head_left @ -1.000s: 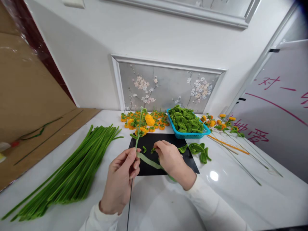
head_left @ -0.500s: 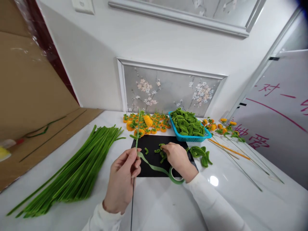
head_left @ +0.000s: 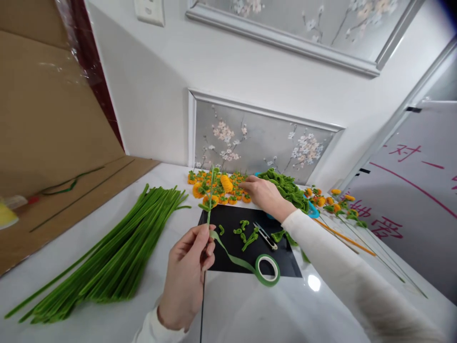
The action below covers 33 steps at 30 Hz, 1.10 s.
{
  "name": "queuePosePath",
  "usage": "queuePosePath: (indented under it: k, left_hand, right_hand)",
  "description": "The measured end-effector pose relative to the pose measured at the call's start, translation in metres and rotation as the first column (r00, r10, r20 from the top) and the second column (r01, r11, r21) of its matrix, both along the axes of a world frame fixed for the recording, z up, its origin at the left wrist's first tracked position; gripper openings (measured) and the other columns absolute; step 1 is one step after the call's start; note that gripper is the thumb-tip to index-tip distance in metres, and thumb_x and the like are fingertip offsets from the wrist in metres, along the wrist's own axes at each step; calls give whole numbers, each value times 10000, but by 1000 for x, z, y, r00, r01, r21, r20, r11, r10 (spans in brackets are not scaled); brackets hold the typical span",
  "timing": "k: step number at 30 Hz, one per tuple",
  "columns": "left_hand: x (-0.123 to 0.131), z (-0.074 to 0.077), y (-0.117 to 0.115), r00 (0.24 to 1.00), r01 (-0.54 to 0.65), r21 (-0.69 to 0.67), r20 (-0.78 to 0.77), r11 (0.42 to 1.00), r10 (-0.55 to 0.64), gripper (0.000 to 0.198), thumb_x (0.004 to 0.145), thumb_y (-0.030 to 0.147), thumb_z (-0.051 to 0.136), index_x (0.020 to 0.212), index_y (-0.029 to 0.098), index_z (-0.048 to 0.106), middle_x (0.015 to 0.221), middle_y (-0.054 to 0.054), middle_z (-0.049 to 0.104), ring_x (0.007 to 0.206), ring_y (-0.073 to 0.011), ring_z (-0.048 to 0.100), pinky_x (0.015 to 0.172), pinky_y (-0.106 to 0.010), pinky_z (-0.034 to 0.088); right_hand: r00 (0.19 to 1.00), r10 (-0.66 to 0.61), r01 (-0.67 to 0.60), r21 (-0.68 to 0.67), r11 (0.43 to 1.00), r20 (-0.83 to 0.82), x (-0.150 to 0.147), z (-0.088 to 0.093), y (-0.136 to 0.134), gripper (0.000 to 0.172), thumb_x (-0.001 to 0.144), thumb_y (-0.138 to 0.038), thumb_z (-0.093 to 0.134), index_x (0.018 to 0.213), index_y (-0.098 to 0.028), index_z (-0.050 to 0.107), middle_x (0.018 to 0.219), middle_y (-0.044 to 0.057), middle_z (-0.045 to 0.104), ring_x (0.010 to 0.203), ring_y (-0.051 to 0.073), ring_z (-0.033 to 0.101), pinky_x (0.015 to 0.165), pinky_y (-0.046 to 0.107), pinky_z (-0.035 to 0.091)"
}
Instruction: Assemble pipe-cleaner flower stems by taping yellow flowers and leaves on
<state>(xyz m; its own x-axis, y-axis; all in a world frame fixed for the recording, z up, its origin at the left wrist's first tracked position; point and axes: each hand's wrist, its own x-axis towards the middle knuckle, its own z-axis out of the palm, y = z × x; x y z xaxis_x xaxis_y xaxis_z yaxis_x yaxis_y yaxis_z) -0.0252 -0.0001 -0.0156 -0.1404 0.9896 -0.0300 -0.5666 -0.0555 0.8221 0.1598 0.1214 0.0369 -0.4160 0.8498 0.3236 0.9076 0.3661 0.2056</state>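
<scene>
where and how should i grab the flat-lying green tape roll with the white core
Probably best pinched by its near-right rim, coming from the right: the green tape roll is a ring with an open centre, and its pale green strip runs off the left side to the left hand.

Holding a thin stem and green tape in the left grip; poising the right grip by yellow-orange flowers, contact unclear, beside a blue basket of green leaves. Facing a black mat on the worktop, with snips, curled green pieces and a tape roll at its near edge.
</scene>
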Motion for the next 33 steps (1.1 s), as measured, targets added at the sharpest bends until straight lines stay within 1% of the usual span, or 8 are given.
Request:
queuePosePath:
  k: [8,10,13,16,21,24,27,33]
  left_hand:
    - [0,-2,-2,1000,15,-33,19,999,-14,202,704,323,743,774,144,684,536,26,469,484,-61,336,361,-125,232]
    - [0,-3,-2,1000,14,-44,22,999,-13,207,700,327,746,775,145,685,526,29,464,477,-59,327,362,-126,229]
    - [-1,-2,-2,1000,12,-58,27,998,-10,210,693,330,749,774,147,685,510,34,458,467,-57,319,362,-127,226]
    - [-1,-1,-2,999,9,-65,34,998,-7,205,687,323,753,776,151,686,503,35,457,464,-58,321,363,-128,226]
    - [-1,-1,-1,999,1,-62,45,998,2,197,680,312,758,766,149,689,506,33,457,469,-61,325,362,-131,229]
    - [-1,-1,0,998,-10,-53,54,999,13,199,672,307,766,753,142,689,531,24,476,480,-63,343,361,-133,231]
    - [0,-1,-1,998,-12,-40,57,999,15,197,675,298,764,758,134,693,585,6,512,492,-62,362,361,-136,235]
    - [-1,1,-2,998,-11,10,56,1000,11,182,673,296,762,730,135,696,622,-2,526,503,-60,373,363,-139,239]
  right_hand:
    - [982,-32,40,-36,999,184,-19,5,56,238,899,-129,486,997,-199,692,1120,134,634,1099,248,516,864,356,388]
    - [972,-47,63,-62,996,228,-21,1,68,188,909,-189,521,1043,-172,651,1133,119,617,1066,237,547,879,388,430]
    - [956,-74,105,-95,990,283,-24,-7,83,296,905,-297,553,1163,-153,554,1174,92,577,995,216,596,838,419,506]
    - [945,-93,132,-105,986,314,-24,-12,91,319,902,-304,557,1181,-150,541,1179,95,572,985,216,601,822,415,518]
    - [946,-67,96,-76,993,316,-21,-17,89,328,896,-312,566,1175,-140,543,1176,99,573,989,218,600,832,420,513]
    - [959,-18,32,-44,999,285,-21,-14,81,174,912,-203,521,1011,-123,639,1097,117,621,1033,228,566,885,401,446]
    - [976,-5,2,12,1000,216,-17,-3,72,233,879,-80,470,835,-112,696,1013,169,650,1050,241,527,865,361,372]
    - [988,-148,155,189,970,-47,15,23,44,289,882,-130,429,896,-148,717,975,155,647,968,244,547,721,319,355]
